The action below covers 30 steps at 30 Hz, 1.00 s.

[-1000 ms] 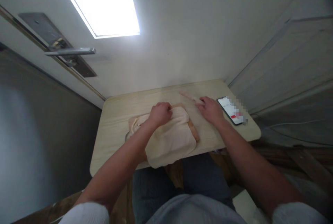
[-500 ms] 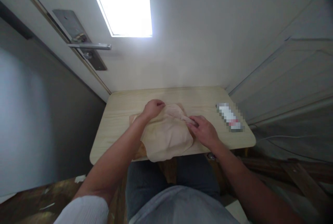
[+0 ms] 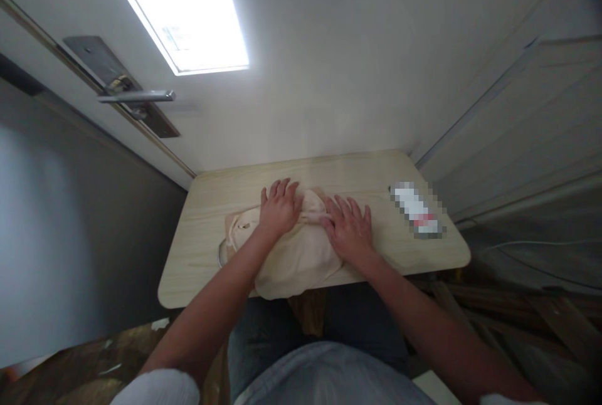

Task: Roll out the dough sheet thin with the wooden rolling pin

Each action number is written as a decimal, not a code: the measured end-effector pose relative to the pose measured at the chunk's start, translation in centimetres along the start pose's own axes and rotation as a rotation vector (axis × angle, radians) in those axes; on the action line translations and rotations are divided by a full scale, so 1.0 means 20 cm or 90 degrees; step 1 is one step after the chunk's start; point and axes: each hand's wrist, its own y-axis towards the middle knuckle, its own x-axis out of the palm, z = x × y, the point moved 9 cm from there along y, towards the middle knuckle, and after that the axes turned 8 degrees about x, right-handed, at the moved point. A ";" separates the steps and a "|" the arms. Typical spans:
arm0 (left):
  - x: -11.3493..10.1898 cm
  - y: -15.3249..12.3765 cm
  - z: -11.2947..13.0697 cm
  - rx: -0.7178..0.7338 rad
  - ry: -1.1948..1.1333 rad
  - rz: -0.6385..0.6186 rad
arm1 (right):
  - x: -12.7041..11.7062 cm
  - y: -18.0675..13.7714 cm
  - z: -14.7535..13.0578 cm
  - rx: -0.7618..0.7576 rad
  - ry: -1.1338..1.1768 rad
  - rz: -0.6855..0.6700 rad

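Observation:
A pale peach cloth garment (image 3: 296,257) lies folded on the small light wooden table (image 3: 202,229), its near part hanging over the front edge. My left hand (image 3: 279,207) lies flat on the garment's far middle, fingers stretched out. Beside it, my right hand (image 3: 348,226) presses flat on the garment's right side, fingers spread. Neither hand grips anything.
A phone (image 3: 416,209) lies on the table's right end. A white door with a metal lever handle (image 3: 136,97) stands behind the table on the left. White wall panels close in at the right. My knees in dark trousers are under the table's front edge.
The right hand brought a strip of the garment in from the right and laid it over the fold. Both hands, closed before, now lie open and flat on the cloth.

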 end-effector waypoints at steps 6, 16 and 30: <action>-0.01 0.24 -0.06 -0.004 0.007 0.000 | 0.04 0.31 0.02 0.050 -0.002 -0.027; 0.02 0.25 -0.07 -0.039 -0.029 -0.020 | 0.06 0.34 0.03 0.063 0.021 -0.043; 0.04 0.30 -0.12 -0.062 -0.039 0.003 | 0.12 0.46 0.02 0.066 0.009 -0.060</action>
